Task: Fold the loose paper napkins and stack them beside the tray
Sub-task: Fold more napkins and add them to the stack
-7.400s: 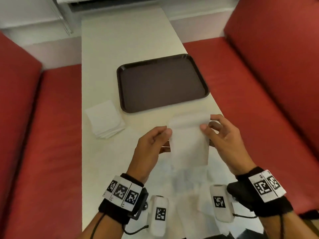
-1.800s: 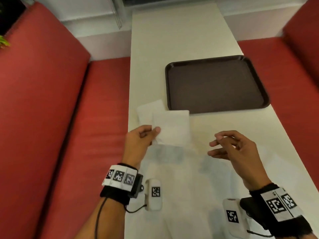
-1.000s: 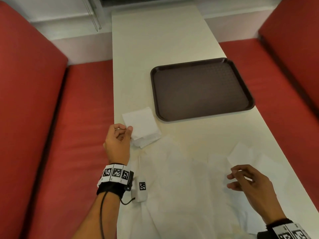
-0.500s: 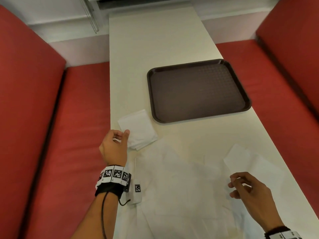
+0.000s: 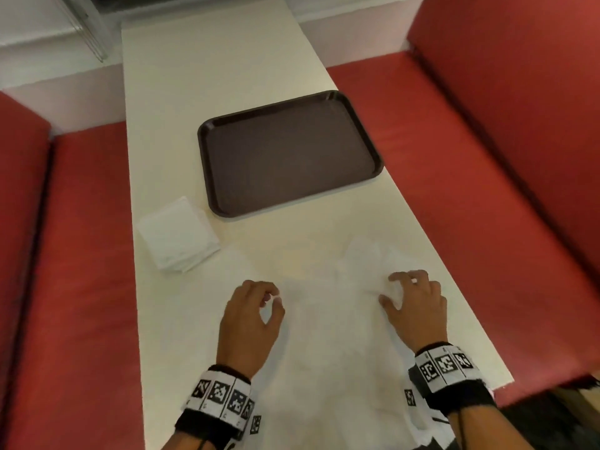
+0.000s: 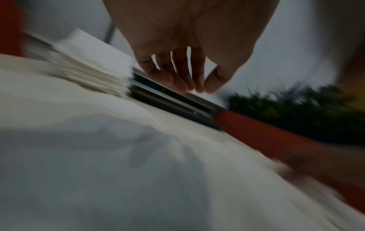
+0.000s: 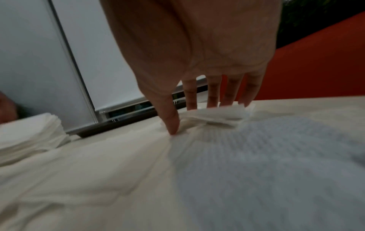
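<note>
A stack of folded white napkins [image 5: 178,235] lies left of the dark brown tray [image 5: 285,151], at its near corner. Several loose unfolded napkins [image 5: 324,329] cover the near end of the table. My left hand [image 5: 272,300] hovers just over their left part, fingers curled toward the thumb, with nothing seen between them [image 6: 197,87]. My right hand [image 5: 389,287] has its thumb and straight fingers set down on a rumpled napkin [image 7: 217,115] at the right side of the spread. The left wrist view is blurred.
The pale table [image 5: 211,76] is narrow and runs away from me between two red benches [image 5: 81,254]. Its right edge lies close beside my right hand. A wall with a window frame [image 5: 87,30] closes the far end.
My left hand has left the folded stack and come right and nearer, over the loose napkins. My right hand has moved forward and settled its fingertips on a napkin.
</note>
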